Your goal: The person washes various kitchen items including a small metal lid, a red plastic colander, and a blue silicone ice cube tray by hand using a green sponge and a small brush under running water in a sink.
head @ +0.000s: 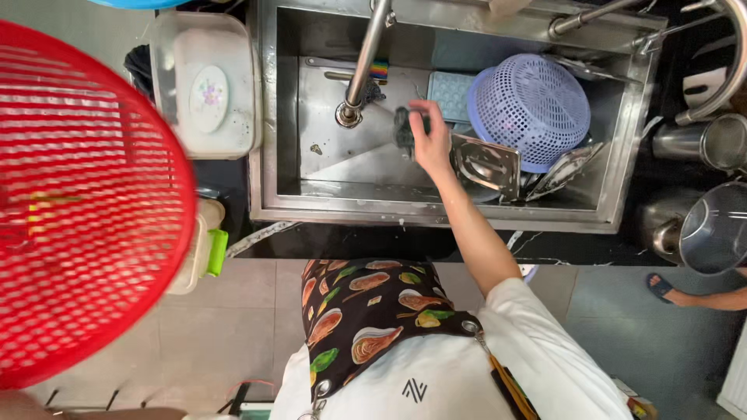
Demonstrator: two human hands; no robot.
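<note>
My right hand (430,138) reaches into the steel sink (436,211), its fingers closed on a dark scrubbing pad (403,129) just right of the faucet's spout (349,113). A big red plastic mesh basket (78,202) is raised close to the camera on the left and looks blurred. My left hand is hidden behind it; only a strip of arm (85,412) shows at the bottom left edge, under the basket's rim.
In the sink's right half lie a lilac perforated basket (533,109), a square steel tray (486,165) and other dishes. A clear lidded container (206,85) stands left of the sink. Steel pots (716,227) sit on the right. Another person's foot in a blue sandal (661,288) is on the floor.
</note>
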